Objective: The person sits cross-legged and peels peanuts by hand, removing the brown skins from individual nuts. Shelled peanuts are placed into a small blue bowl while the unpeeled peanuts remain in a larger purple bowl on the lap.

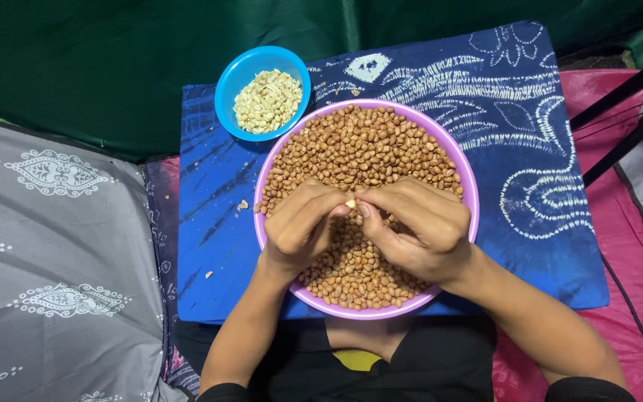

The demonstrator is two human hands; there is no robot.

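Note:
A purple bowl (467, 179) full of brown-skinned peanuts (366, 145) sits on a blue patterned cloth. Both hands hover over its near half. My left hand (301, 223) and my right hand (418, 227) meet fingertip to fingertip, pinching one pale peeled peanut (350, 202) between them. Behind the purple bowl to the left stands a small blue bowl (232, 78) holding pale skinless peanuts (267, 100).
The blue tie-dye cloth (530, 149) covers a low surface, with a few peanut bits (242, 205) scattered on its left part. A grey patterned pillow (53, 246) lies at the left, pink fabric (619, 231) at the right, and a dark green sheet (113, 52) behind.

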